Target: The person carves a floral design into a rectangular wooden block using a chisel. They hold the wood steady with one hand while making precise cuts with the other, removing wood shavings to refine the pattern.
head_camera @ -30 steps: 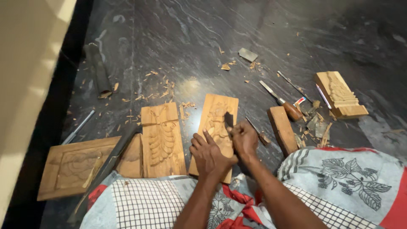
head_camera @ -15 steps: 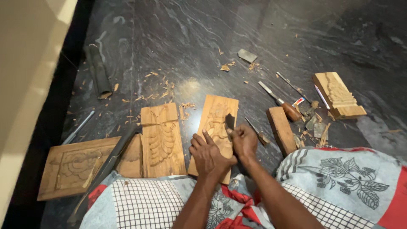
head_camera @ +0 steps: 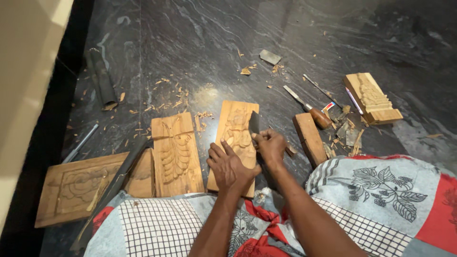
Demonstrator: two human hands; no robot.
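Pressing flat, fingers spread, the left hand (head_camera: 230, 166) is laid on the carved wooden panel (head_camera: 234, 138) (on the dark floor before the knees). A dark chisel blade (head_camera: 254, 124) is gripped in the curled right hand (head_camera: 270, 146), set at the panel's right edge.

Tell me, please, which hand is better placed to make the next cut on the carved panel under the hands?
Probably the right hand: it grips the dark chisel, blade against the carved panel. The left hand lies flat on the panel, steadying it.
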